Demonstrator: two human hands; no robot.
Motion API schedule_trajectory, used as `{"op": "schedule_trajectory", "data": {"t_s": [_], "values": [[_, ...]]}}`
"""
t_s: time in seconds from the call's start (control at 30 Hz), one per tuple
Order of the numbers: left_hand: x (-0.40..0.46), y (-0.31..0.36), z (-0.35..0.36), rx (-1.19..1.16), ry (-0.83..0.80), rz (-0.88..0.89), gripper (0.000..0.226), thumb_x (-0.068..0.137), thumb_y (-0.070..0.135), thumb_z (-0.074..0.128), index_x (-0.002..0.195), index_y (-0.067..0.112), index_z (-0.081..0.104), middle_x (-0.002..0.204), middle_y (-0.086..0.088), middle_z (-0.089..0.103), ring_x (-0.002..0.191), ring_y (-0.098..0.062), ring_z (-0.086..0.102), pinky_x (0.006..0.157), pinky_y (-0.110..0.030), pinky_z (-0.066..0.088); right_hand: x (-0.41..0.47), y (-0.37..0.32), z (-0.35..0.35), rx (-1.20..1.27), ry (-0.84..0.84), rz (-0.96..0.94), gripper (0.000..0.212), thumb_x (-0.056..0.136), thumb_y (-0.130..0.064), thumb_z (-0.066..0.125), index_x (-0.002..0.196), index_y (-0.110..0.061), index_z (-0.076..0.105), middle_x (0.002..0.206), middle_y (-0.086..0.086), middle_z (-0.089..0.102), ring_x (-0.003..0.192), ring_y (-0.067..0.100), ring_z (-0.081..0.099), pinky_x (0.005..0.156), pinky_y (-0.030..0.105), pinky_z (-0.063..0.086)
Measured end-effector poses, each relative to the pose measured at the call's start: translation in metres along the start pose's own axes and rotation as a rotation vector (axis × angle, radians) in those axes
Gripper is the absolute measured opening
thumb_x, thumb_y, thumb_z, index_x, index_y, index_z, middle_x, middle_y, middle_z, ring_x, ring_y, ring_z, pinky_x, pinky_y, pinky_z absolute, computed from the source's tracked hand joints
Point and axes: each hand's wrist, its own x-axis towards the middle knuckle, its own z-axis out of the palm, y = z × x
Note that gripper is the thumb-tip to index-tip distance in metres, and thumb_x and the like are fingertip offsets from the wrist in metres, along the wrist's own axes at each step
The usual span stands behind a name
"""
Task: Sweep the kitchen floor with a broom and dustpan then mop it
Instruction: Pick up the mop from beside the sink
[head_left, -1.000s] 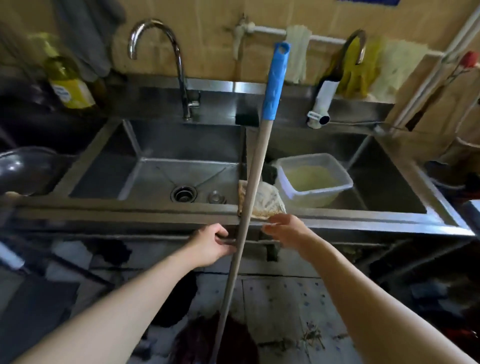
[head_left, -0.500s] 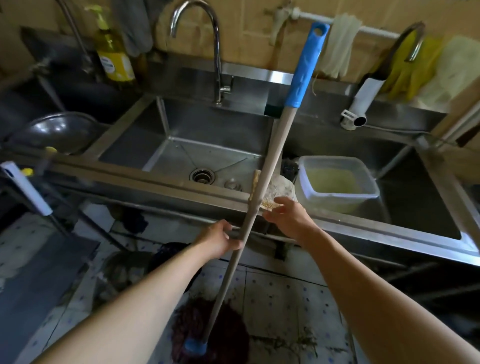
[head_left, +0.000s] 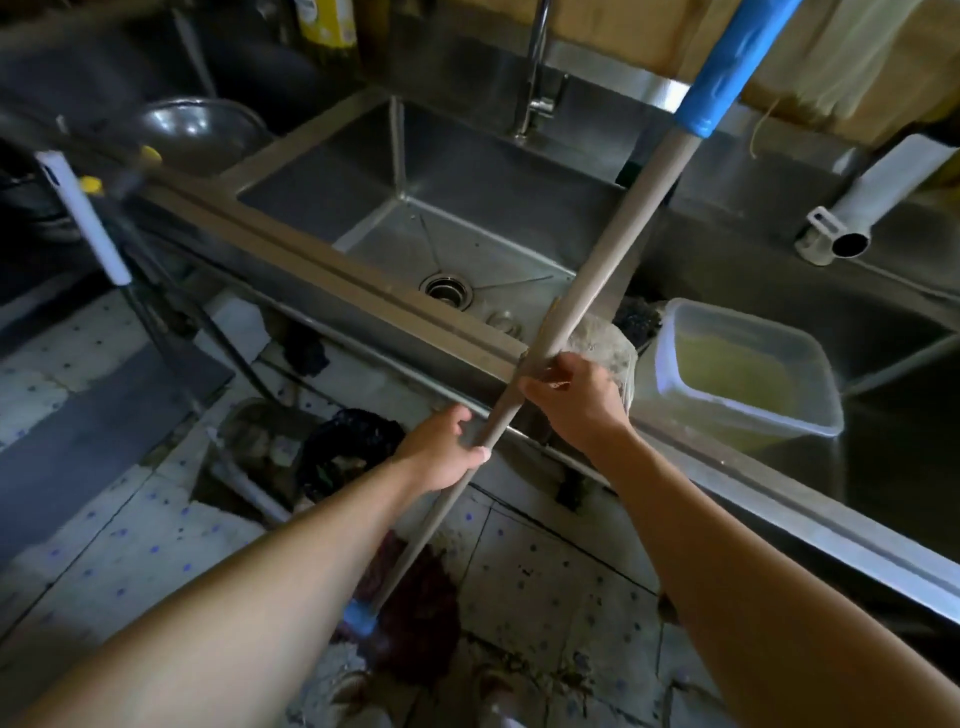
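I hold a mop by its long grey handle (head_left: 608, 249), which has a blue grip at the top and leans up to the right across the sink. My left hand (head_left: 441, 452) is closed around the lower part of the handle. Higher up, at the sink's front rim, my right hand (head_left: 576, 395) grips the handle too. The dark red mop head (head_left: 415, 613) rests on the speckled tiled floor (head_left: 545, 582) between my arms, joined by a blue socket.
A steel double sink (head_left: 363, 291) runs across in front of me, with a tap behind it. A plastic tub (head_left: 737, 374) of yellowish liquid stands in the right basin. A white-handled tool (head_left: 83, 218) leans at left. Dirt and debris lie on the tiles near my feet.
My view has swung down and left, closer to the sink. The handle leans further to the right, and both hands stay on it.
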Motion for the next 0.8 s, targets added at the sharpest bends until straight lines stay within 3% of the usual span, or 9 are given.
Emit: {"op": "schedule_trajectory", "data": {"t_s": [0.1,0.17,0.27,0.37,0.47,0.57,0.67,0.73,0.8], "values": [[0.004,0.008,0.015,0.005,0.053,-0.031,0.043,0.085,0.041,0.061,0.123,0.024,0.049,0.114,0.004,0.062,0.098,-0.016,0.061,0.083,-0.030,0.051,0.009,0.005,0.000,0.038,-0.026,-0.091,0.019,0.087,-0.031,0.066,0.072,-0.031,0.053,0.066,-0.016,0.056,0.048,-0.006,0.056,0.038,0.005,0.034],[0.006,0.014,0.024,-0.004,0.094,-0.055,0.036,0.087,0.042,0.058,0.117,0.024,0.050,0.102,0.003,0.065,0.087,-0.017,0.064,0.080,-0.034,0.055,0.012,0.008,0.000,0.073,-0.055,-0.124,0.013,0.090,-0.030,0.063,0.078,-0.025,0.059,0.066,-0.012,0.058,0.043,-0.007,0.055,0.038,0.005,0.037],[0.004,0.017,0.033,-0.008,0.175,-0.091,0.033,0.090,0.040,0.055,0.118,0.023,0.052,0.104,-0.001,0.065,0.088,-0.019,0.064,0.078,-0.031,0.052,0.014,0.010,0.001,0.067,-0.077,-0.154,0.024,0.090,-0.039,0.059,0.089,-0.015,0.061,0.071,-0.006,0.059,0.055,0.003,0.055,0.047,0.013,0.042],[-0.002,0.013,0.034,-0.025,0.243,-0.097,0.033,0.091,0.039,0.055,0.116,0.018,0.055,0.106,-0.003,0.065,0.091,-0.019,0.063,0.078,-0.029,0.050,0.009,0.008,0.003,0.115,-0.121,-0.225,0.024,0.092,-0.037,0.058,0.079,-0.016,0.053,0.065,-0.007,0.055,0.044,-0.002,0.054,0.038,0.005,0.034],[-0.015,0.006,0.029,-0.087,0.272,-0.105,0.035,0.089,0.037,0.057,0.116,0.014,0.056,0.107,-0.005,0.065,0.095,-0.020,0.063,0.085,-0.032,0.051,-0.001,0.001,0.008,0.168,-0.173,-0.259,0.024,0.092,-0.038,0.056,0.086,-0.016,0.052,0.066,-0.006,0.057,0.043,-0.001,0.054,0.039,0.009,0.037],[-0.033,-0.003,0.019,-0.162,0.311,-0.105,0.017,0.087,0.034,0.060,0.099,0.023,0.058,0.099,-0.002,0.067,0.088,-0.017,0.064,0.081,-0.033,0.053,-0.013,-0.017,0.011,0.164,-0.170,-0.363,0.023,0.092,-0.035,0.058,0.080,-0.016,0.051,0.060,-0.009,0.053,0.042,-0.004,0.052,0.038,0.005,0.035],[-0.054,-0.007,0.006,-0.211,0.368,-0.089,0.013,0.085,0.032,0.063,0.096,0.025,0.060,0.094,0.000,0.068,0.087,-0.017,0.064,0.081,-0.035,0.053,-0.028,-0.040,0.013,0.188,-0.180,-0.453,0.028,0.092,-0.034,0.058,0.071,-0.025,0.042,0.060,-0.010,0.052,0.048,-0.013,0.053,0.040,0.004,0.035],[-0.068,-0.006,-0.003,-0.228,0.419,-0.078,0.005,0.084,0.030,0.064,0.085,0.028,0.060,0.085,0.003,0.066,0.083,-0.016,0.064,0.074,-0.031,0.052,-0.039,-0.055,0.012,0.216,-0.173,-0.509,0.026,0.093,-0.034,0.057,0.074,-0.027,0.041,0.063,-0.009,0.052,0.050,-0.004,0.055,0.042,0.003,0.036],[-0.082,-0.003,-0.013,-0.259,0.469,-0.055,0.019,0.083,0.028,0.065,0.068,0.033,0.054,0.073,0.010,0.061,0.075,-0.012,0.062,0.063,-0.025,0.046,-0.048,-0.072,0.010,0.233,-0.169,-0.567,0.020,0.093,-0.034,0.055,0.084,-0.019,0.046,0.064,-0.008,0.051,0.053,0.002,0.052,0.047,0.007,0.040]]}}
